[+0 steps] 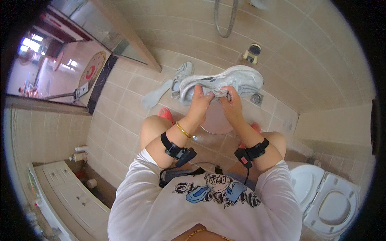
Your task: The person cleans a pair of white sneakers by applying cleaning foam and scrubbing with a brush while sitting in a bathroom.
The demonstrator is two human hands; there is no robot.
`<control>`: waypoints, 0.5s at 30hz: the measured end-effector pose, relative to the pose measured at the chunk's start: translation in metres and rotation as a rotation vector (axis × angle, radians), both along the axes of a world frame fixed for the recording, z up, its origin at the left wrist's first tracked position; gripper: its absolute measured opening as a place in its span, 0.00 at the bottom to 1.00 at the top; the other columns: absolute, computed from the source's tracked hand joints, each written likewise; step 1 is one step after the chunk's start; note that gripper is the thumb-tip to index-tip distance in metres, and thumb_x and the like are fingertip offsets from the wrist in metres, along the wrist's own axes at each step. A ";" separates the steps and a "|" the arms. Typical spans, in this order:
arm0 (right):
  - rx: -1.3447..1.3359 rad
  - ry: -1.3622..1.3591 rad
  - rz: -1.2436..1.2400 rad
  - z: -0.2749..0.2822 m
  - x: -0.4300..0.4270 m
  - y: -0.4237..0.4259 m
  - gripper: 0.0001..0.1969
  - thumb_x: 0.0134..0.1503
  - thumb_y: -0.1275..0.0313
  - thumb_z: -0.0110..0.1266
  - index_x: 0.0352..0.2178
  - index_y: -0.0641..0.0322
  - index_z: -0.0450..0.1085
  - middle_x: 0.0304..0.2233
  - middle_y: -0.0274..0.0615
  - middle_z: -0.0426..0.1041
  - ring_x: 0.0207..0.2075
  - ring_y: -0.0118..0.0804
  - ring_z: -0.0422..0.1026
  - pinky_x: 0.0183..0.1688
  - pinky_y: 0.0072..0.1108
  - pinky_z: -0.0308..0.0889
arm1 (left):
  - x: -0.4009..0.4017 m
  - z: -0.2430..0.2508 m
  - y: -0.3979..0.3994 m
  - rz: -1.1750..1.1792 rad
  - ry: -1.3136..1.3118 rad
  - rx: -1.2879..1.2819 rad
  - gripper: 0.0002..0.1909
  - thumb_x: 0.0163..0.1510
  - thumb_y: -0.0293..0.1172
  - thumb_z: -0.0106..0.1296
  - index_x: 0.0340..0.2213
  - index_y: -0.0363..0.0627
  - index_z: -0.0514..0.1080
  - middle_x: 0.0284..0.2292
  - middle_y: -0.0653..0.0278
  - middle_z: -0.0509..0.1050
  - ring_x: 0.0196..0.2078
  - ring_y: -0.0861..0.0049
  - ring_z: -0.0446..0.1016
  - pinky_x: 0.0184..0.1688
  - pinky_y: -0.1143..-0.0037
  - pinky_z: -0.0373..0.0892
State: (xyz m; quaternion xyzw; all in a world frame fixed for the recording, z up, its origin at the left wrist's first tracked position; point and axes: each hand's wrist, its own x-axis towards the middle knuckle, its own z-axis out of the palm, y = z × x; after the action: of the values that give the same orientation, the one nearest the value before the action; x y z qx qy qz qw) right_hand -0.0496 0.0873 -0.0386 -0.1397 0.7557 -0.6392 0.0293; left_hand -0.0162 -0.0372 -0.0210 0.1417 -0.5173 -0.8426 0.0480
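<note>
A wet white-and-grey sneaker (245, 79) hangs in front of me above the tiled floor, its toe to the right. My left hand (202, 101) grips it near the ankle opening, thumb at the rim. At the lace area my right hand (232, 102) pinches the wet laces (219, 91) or tongue; which one cannot be told. Whitish foam seems to cling to the upper. Below my hands a round pinkish basin (217, 119) is partly covered by them. The second sneaker (184, 70) rests on the floor behind, with a pale insole (156, 95) beside it.
Right of the basin lies a floor drain (257, 98). A shower hose (225, 30) hangs on the far wall. The toilet (307, 183) stands at lower right, a white cabinet (69, 192) at lower left. A dark door sill (102, 81) and a squeegee (80, 91) are at left.
</note>
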 end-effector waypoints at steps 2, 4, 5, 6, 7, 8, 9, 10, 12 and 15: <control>-0.004 -0.044 0.048 0.008 -0.002 0.005 0.11 0.46 0.77 0.49 0.34 0.63 0.64 0.28 0.42 0.69 0.31 0.31 0.66 0.36 0.21 0.61 | -0.002 0.000 -0.003 -0.014 0.092 -0.088 0.21 0.45 0.18 0.47 0.41 0.38 0.55 0.43 0.57 0.63 0.48 0.70 0.61 0.48 0.74 0.58; -0.064 -0.098 0.168 0.022 -0.005 0.013 0.13 0.45 0.78 0.50 0.35 0.62 0.64 0.30 0.45 0.68 0.33 0.36 0.67 0.36 0.22 0.61 | -0.008 -0.005 -0.010 -0.004 0.152 -0.396 0.22 0.44 0.19 0.49 0.42 0.37 0.55 0.42 0.53 0.63 0.47 0.65 0.62 0.48 0.72 0.59; -0.061 -0.096 0.178 0.028 -0.006 0.013 0.13 0.45 0.78 0.50 0.35 0.62 0.64 0.30 0.45 0.68 0.33 0.36 0.67 0.36 0.22 0.61 | -0.008 -0.007 -0.013 -0.005 0.204 -0.708 0.24 0.43 0.20 0.50 0.42 0.37 0.54 0.41 0.49 0.64 0.47 0.60 0.63 0.47 0.71 0.59; 0.095 0.280 0.078 0.035 -0.008 0.014 0.13 0.45 0.77 0.51 0.36 0.62 0.64 0.30 0.42 0.66 0.32 0.35 0.66 0.34 0.21 0.61 | -0.007 -0.006 -0.013 -0.002 0.206 -0.705 0.24 0.43 0.20 0.50 0.42 0.37 0.54 0.41 0.49 0.64 0.47 0.60 0.63 0.47 0.71 0.59; 0.251 0.656 -0.026 0.038 -0.011 0.015 0.14 0.46 0.76 0.51 0.37 0.63 0.64 0.30 0.39 0.65 0.31 0.34 0.66 0.32 0.20 0.62 | -0.006 -0.005 -0.012 0.038 0.232 -0.838 0.24 0.42 0.21 0.51 0.42 0.37 0.54 0.39 0.46 0.65 0.45 0.55 0.64 0.45 0.69 0.61; 0.254 0.657 -0.024 0.037 -0.014 0.013 0.14 0.46 0.76 0.51 0.37 0.63 0.64 0.30 0.39 0.65 0.31 0.34 0.66 0.32 0.20 0.62 | -0.006 -0.003 -0.011 0.080 0.257 -0.972 0.25 0.41 0.21 0.51 0.41 0.36 0.54 0.37 0.43 0.66 0.43 0.50 0.65 0.43 0.67 0.62; 0.283 0.669 -0.002 0.035 -0.018 0.010 0.14 0.46 0.75 0.52 0.37 0.63 0.64 0.31 0.41 0.65 0.31 0.38 0.66 0.32 0.21 0.62 | -0.004 -0.001 -0.009 0.077 0.260 -0.967 0.25 0.41 0.21 0.51 0.41 0.36 0.54 0.37 0.43 0.66 0.43 0.50 0.65 0.43 0.67 0.62; 0.312 0.680 0.020 0.033 -0.020 0.007 0.14 0.46 0.74 0.52 0.37 0.63 0.64 0.31 0.44 0.64 0.31 0.41 0.66 0.31 0.22 0.63 | -0.001 0.002 -0.007 0.030 0.216 -0.986 0.24 0.41 0.21 0.51 0.41 0.37 0.54 0.36 0.43 0.67 0.41 0.47 0.65 0.41 0.65 0.63; 0.292 0.598 0.068 0.026 -0.019 -0.001 0.13 0.46 0.74 0.53 0.36 0.62 0.64 0.31 0.46 0.64 0.32 0.45 0.66 0.33 0.26 0.62 | 0.006 0.007 0.000 -0.017 0.168 -0.997 0.23 0.42 0.21 0.50 0.40 0.38 0.54 0.34 0.42 0.68 0.39 0.45 0.66 0.38 0.62 0.64; 0.302 0.519 0.130 0.017 -0.019 -0.005 0.09 0.47 0.72 0.52 0.32 0.61 0.64 0.31 0.48 0.64 0.31 0.51 0.66 0.33 0.32 0.62 | 0.013 0.007 0.006 -0.212 -0.020 -0.988 0.27 0.41 0.21 0.51 0.43 0.41 0.51 0.36 0.41 0.66 0.39 0.44 0.66 0.38 0.62 0.64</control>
State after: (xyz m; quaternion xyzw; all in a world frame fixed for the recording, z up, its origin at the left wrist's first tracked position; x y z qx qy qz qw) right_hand -0.0687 0.0825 -0.0211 -0.3405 0.8140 -0.4591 -0.1034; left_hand -0.0032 -0.0315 -0.0138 0.0569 -0.8661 -0.4962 0.0185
